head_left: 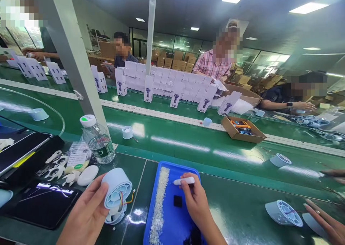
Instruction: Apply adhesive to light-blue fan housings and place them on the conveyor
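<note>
My left hand [90, 205] is closed around a light blue round plastic housing [117, 187] with a spoked face. Thin red, yellow and black wires with a small white connector stick out of it. Just beneath lies another light blue part [118, 216], partly covered. Over a blue tray [172, 166], my right hand [192, 194] pinches a white pen-shaped tool [183, 180], its thin tip pointing left. Small clear pieces [159, 205] fill the tray's left side. A black square [177, 201] lies mid-tray, and dark bits sit near the bottom, partly behind my forearm.
A water bottle [98, 141], white plastic parts [87, 175] and a black tablet-like device [43, 203] are at left. Light blue housings [283, 212] ride the green belt [175, 144] and stand at right, near another person's hand [323, 220]. White boxes [167, 81] and co-workers line the far side.
</note>
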The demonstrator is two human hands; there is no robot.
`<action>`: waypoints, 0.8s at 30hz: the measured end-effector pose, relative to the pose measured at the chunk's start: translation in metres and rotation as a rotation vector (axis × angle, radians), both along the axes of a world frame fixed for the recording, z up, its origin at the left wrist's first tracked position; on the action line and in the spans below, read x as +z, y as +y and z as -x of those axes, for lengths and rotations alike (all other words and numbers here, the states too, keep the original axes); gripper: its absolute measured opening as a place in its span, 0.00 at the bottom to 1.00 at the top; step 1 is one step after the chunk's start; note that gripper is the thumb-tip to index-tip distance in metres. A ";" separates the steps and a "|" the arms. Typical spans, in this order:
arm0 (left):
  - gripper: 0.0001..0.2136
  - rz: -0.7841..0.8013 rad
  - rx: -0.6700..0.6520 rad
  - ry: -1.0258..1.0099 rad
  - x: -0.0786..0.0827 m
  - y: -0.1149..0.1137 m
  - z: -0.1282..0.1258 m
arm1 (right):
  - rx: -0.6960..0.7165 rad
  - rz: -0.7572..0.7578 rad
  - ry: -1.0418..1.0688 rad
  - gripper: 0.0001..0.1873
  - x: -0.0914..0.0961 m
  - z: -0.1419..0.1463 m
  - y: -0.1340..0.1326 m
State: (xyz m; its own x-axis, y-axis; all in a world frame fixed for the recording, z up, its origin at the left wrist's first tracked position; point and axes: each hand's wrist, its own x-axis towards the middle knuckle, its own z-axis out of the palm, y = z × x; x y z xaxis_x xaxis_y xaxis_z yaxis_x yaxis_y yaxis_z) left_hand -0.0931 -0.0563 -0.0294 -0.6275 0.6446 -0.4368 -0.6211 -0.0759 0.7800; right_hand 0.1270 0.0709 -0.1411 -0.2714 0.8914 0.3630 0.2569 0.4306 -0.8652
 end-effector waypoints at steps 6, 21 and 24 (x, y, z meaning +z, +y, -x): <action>0.11 0.028 0.087 0.017 0.000 0.002 0.002 | 0.049 -0.081 -0.193 0.12 0.010 -0.010 0.002; 0.10 0.047 0.007 0.064 0.004 0.006 -0.007 | -0.259 0.042 0.087 0.10 -0.019 -0.047 -0.060; 0.12 0.039 0.005 0.042 0.000 0.009 -0.007 | -0.230 0.016 0.058 0.09 -0.015 -0.046 -0.059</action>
